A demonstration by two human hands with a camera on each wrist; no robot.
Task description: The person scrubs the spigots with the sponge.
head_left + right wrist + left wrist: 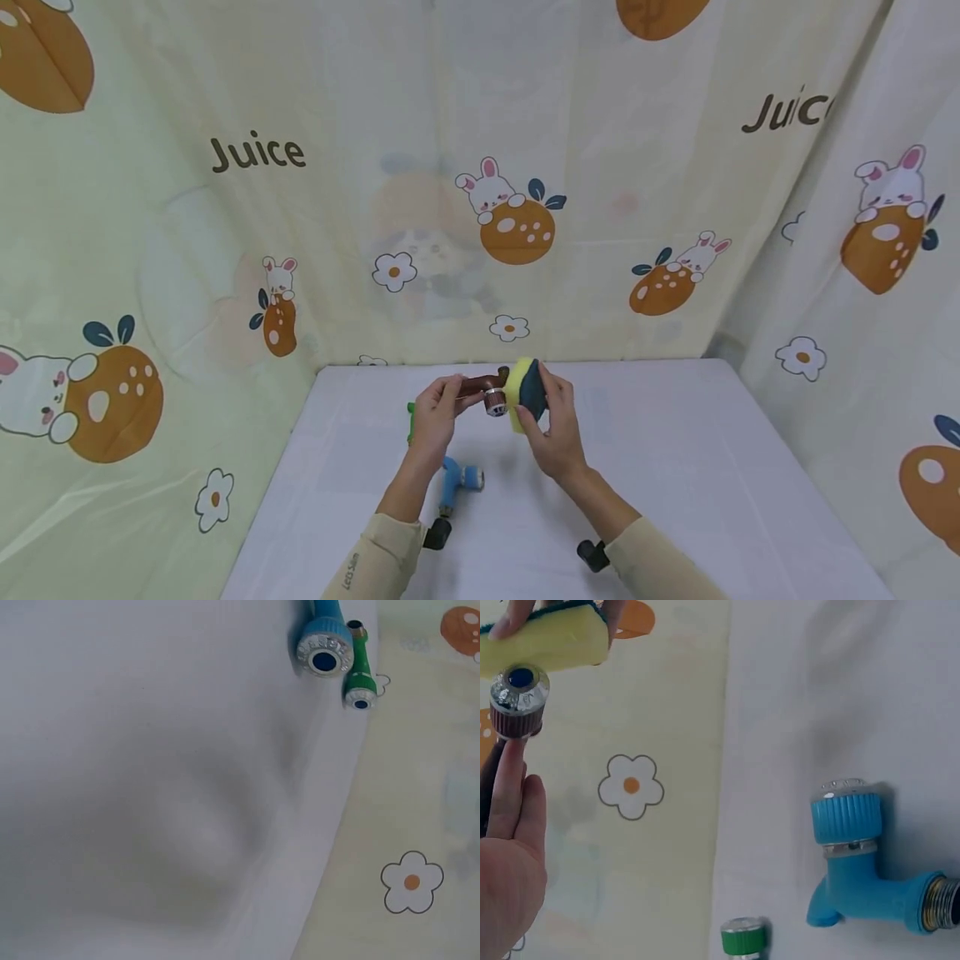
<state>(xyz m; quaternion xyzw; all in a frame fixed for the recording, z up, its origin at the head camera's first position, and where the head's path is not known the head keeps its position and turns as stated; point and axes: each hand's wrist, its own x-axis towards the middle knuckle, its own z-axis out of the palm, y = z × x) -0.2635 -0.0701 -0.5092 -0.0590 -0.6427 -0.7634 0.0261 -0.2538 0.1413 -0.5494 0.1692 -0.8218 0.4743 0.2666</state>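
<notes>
My left hand (435, 421) grips a brown faucet (476, 385) by one end, raised above the table. The faucet's ribbed knob has a silver cap, seen close in the left wrist view. In my right hand (561, 437) is a sponge (517, 390), pinched between thumb and fingers, its dark green scouring side towards the palm. The yellow side is against the faucet or right beside it. In the left wrist view, the yellow sponge (559, 641) appears just above the knob. Neither my right hand nor the sponge shows in the right wrist view.
A blue faucet (450, 483) lies on the white table (652, 450), below my left forearm. Farther back is a green faucet (410, 423), partly hidden by my left hand; the right wrist view shows its silver-capped end (361, 699). A printed curtain (337, 208) hangs behind and along the sides.
</notes>
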